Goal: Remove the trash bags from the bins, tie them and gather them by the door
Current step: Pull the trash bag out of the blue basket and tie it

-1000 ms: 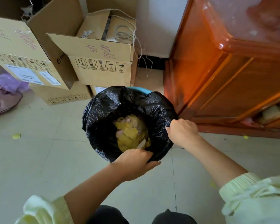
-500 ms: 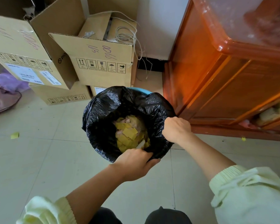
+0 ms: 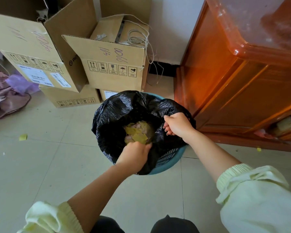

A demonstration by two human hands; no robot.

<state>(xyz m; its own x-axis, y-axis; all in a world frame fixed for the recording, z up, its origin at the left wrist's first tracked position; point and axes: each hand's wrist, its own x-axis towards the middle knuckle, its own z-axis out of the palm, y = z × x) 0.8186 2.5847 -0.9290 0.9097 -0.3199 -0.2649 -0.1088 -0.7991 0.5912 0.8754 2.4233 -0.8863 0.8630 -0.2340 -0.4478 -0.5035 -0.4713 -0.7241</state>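
Rim of black trash bag now peeled off blue bin; L hand & R hand fingers clench plastic, so prob. lift-out next.

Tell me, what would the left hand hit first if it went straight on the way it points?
Probably the yellow paper scraps inside the black trash bag: the left hand grips the bag's near rim and points into its mouth. Depth is unclear.
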